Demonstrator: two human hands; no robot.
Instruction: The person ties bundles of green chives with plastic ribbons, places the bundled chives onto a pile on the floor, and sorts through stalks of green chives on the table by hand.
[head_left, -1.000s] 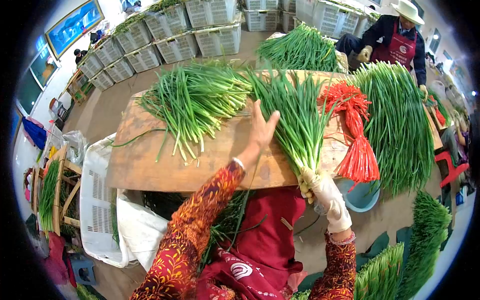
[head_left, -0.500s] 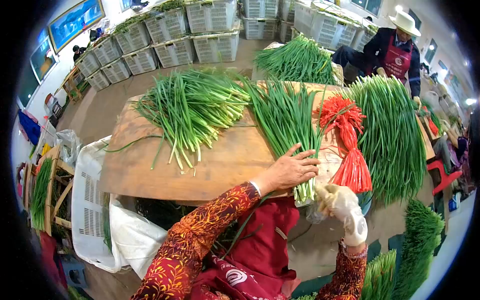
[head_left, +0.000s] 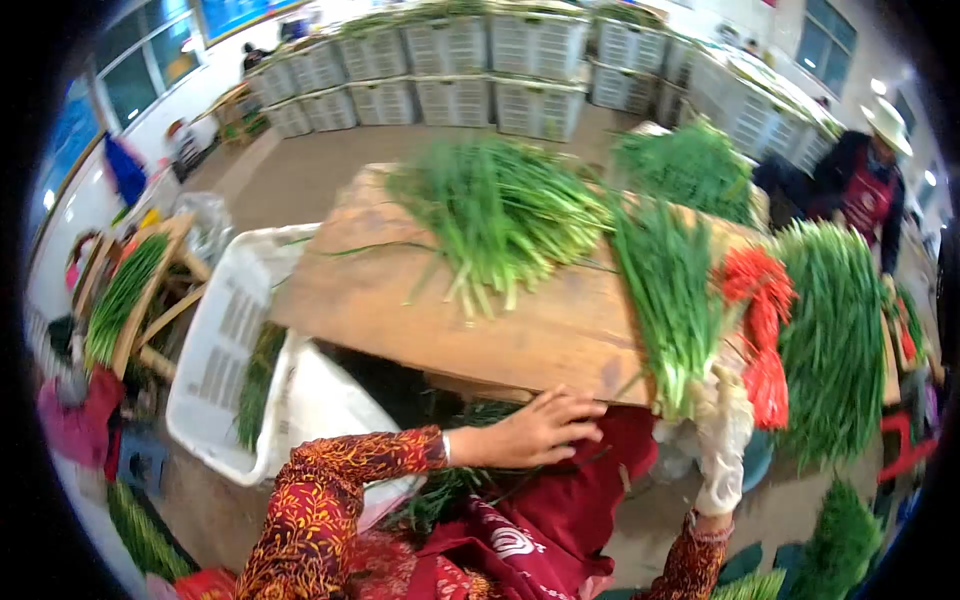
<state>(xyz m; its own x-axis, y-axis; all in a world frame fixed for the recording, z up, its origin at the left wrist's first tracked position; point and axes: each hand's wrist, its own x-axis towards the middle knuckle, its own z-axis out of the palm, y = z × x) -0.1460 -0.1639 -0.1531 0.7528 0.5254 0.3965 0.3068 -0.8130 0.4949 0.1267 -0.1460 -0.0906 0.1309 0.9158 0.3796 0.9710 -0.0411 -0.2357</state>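
Note:
My left hand (head_left: 545, 430) is bare, its fingers apart and holding nothing, over the near edge of the wooden board (head_left: 480, 345). A translucent glove covers my right hand (head_left: 722, 425), beside the white stem ends of a bunch of green stalks (head_left: 668, 300); its fingers are blurred. A larger loose pile of stalks (head_left: 510, 215) lies on the board's far side. To the right of the bunch is a bundle of red plastic strips (head_left: 766, 335), tied near its top. Beyond it lies a thick row of long green stalks (head_left: 835, 340).
A white basket (head_left: 215, 365) with a white sack stands at the left. Stacked grey crates (head_left: 450, 100) line the back. A person in a white hat (head_left: 875, 180) sits at the right, near a red stool (head_left: 905, 445). More greens lie at lower right.
My left hand has left the stalks and moved left and toward me. My right hand remains near the stem ends. The camera view has turned left.

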